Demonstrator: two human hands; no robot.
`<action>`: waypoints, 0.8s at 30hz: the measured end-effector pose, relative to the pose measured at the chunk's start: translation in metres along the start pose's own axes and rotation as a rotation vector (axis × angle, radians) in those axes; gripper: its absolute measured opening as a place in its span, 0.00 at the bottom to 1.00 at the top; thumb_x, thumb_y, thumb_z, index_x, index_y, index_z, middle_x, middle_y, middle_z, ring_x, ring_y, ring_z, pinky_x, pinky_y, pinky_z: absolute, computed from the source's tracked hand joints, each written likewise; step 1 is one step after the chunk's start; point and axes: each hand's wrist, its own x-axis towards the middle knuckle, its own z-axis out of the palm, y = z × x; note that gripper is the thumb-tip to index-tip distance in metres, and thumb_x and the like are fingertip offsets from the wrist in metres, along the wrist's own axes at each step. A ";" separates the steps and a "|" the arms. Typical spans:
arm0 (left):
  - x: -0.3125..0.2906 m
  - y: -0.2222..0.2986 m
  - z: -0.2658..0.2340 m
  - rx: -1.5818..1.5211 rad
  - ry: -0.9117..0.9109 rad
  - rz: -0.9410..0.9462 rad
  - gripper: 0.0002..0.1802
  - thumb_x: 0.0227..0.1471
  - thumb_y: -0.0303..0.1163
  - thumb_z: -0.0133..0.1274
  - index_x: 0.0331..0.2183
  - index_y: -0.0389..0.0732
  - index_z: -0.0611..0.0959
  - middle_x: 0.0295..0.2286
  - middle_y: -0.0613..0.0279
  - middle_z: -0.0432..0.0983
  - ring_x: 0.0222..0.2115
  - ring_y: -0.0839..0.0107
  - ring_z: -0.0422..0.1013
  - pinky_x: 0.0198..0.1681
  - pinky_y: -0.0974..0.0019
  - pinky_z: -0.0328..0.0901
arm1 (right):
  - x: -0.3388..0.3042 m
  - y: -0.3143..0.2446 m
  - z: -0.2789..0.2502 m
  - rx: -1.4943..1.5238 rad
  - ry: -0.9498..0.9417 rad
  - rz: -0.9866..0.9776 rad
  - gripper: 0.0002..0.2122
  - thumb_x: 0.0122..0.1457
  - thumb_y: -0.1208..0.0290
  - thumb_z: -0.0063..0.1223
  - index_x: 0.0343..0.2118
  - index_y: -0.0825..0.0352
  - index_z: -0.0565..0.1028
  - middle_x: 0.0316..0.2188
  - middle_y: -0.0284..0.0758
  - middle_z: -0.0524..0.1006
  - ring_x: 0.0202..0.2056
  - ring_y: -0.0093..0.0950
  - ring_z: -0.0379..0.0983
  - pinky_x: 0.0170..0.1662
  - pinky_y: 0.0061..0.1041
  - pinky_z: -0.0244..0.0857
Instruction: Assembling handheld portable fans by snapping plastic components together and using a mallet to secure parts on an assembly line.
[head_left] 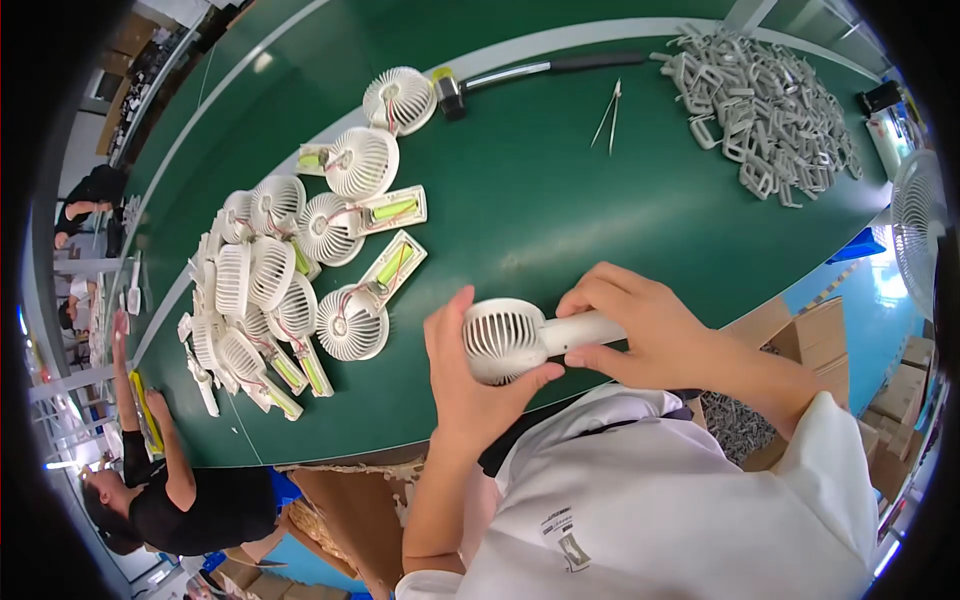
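A white handheld fan is held between my two hands over the near edge of the green table. My left hand wraps the round slatted head, thumb below and fingers along its left side. Around the handle close the fingers and thumb of my right hand. To the left lies a heap of white fan halves. Several have open handles that show a green-yellow battery and red wires.
A mallet with a dark handle and tweezers lie at the far side. Grey plastic clips are piled far right. Cardboard boxes stand right of me. A co-worker in black sits at the left. A standing fan is at the right edge.
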 end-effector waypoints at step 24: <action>0.016 -0.011 -0.009 -0.070 -0.150 0.172 0.47 0.34 0.42 0.78 0.54 0.33 0.75 0.46 0.48 0.71 0.44 0.56 0.70 0.49 0.60 0.66 | -0.014 0.009 -0.014 -0.172 -0.159 0.008 0.19 0.54 0.67 0.69 0.48 0.67 0.80 0.33 0.38 0.83 0.32 0.34 0.79 0.35 0.31 0.71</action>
